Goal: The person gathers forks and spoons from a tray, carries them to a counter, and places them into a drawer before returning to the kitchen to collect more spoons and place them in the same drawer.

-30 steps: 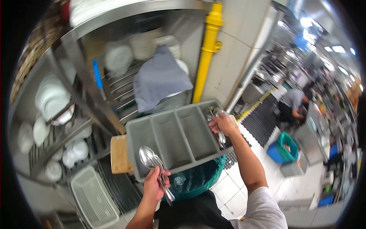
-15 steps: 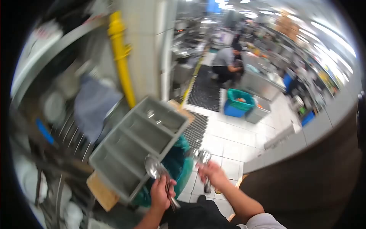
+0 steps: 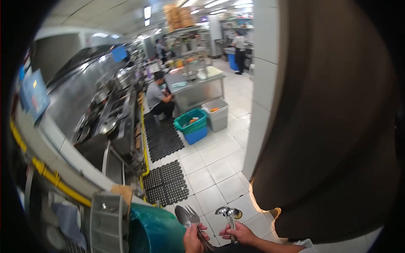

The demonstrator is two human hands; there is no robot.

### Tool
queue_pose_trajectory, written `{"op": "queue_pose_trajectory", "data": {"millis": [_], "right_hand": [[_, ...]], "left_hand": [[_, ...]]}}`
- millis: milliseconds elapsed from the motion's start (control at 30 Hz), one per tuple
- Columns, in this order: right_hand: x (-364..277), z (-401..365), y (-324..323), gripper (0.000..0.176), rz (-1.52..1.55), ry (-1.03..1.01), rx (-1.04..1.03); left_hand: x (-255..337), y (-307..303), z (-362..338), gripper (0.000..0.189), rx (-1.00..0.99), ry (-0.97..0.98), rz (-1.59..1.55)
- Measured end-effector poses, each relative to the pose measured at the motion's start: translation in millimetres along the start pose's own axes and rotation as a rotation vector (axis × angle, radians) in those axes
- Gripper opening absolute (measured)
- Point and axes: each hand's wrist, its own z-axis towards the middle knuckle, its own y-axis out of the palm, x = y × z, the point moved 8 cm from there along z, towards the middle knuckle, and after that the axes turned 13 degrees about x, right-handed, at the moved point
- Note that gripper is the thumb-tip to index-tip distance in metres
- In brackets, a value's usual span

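the left hand [image 3: 195,239] grips a spoon [image 3: 182,215] and a fork [image 3: 193,216], the right hand [image 3: 241,234] two ladles [image 3: 232,213]; a grey tray [image 3: 104,220] sits near left.

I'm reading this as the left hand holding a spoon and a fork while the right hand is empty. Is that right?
Not quite: the right hand isn't empty. The head view shows it gripping metal utensils with rounded heads. The left hand does hold a spoon and a fork.
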Motion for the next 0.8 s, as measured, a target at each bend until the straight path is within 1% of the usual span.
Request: {"op": "queue_pose_trajectory", "data": {"millis": [33,67,100,133,167,200,233,267,333,367,400,433,467,500,533,567,633,667,733,800], "right_hand": [[-12.0,-3.0,-13.2,0.019,0.075,0.041,0.029],[-20.7,-1.3,-30.3,0.019,0.113,0.033,0.054],[-35.9,4.7,-50.3,0.02,0.022,-0.069,0.079],[-52.3,7.2,-69.4,0.021,-0.081,-0.16,0.104],[-63.9,5.9,-85.6,0.021,-0.068,-0.145,0.126],[-81.3,5.1,-99.2,0.021,-0.182,-0.196,0.156],[-100.4,7.3,-113.5,0.021,-0.305,-0.251,0.182],[-113.7,12.0,-128.6,0.021,-0.307,-0.241,0.196],[-143.7,23.5,-154.9,0.022,-0.505,-0.376,0.244],[-155.7,32.9,-168.3,0.023,-0.539,-0.427,0.289],[-163.1,44.3,-177.5,0.025,-0.575,-0.482,0.336],[-175.3,59.4,-191.3,0.026,-0.627,-0.607,0.389],[-189.6,69.8,-197.2,0.026,-0.634,-0.598,0.393],[-211.0,81.4,-202.7,0.026,-0.698,-0.635,0.425],[-230.8,91.8,-209.9,0.026,-0.762,-0.67,0.46],[-240.6,109.2,-223.2,0.026,-0.769,-0.658,0.471],[-259.0,143.4,-259.8,0.032,-0.785,-0.747,0.59],[-266.9,153.1,-279.5,0.032,-0.794,-0.733,0.61],[-296.7,150.3,-336.0,0.029,-0.77,-0.777,0.784],[-305.2,128.8,-405.0,0.024,-0.61,-0.693,0.907]], "left_hand": [[-4.8,21.2,0.7,0.042,-0.018,-0.004,0.041],[-3.5,46.0,0.4,0.03,-0.081,0.057,0.041],[-1.3,73.7,-1.5,0.027,-0.148,0.114,0.032],[-3.6,96.8,-2.6,0.027,-0.162,0.096,0.055],[-5.7,117.8,-5.7,0.025,-0.176,0.049,0.054],[-8.5,136.2,-8.5,0.023,-0.187,0.001,0.048],[-9.8,155.6,-10.0,0.024,-0.209,-0.004,0.042],[-13.4,172.0,-9.4,0.024,-0.211,-0.021,0.045],[-22.6,203.6,-8.5,0.024,-0.253,-0.023,0.087],[-29.1,216.4,-7.2,0.024,-0.252,-0.037,0.087],[-34.4,227.1,-6.1,0.025,-0.295,-0.047,0.12],[-40.7,243.6,-4.1,0.026,-0.337,-0.056,0.151],[-46.5,259.6,-1.5,0.027,-0.378,-0.065,0.181],[-49.6,276.4,1.9,0.028,-0.44,-0.041,0.213],[-54.3,291.7,7.2,0.028,-0.442,-0.055,0.21],[-61.5,310.2,10.1,0.029,-0.482,-0.086,0.227],[-75.0,344.5,14.7,0.029,-0.575,-0.161,0.255],[-78.1,362.9,19.7,0.029,-0.586,-0.182,0.257],[-83.6,410.4,22.7,0.028,-0.719,-0.211,0.32],[-85.3,450.5,27.4,0.026,-0.769,-0.246,0.31]]}}
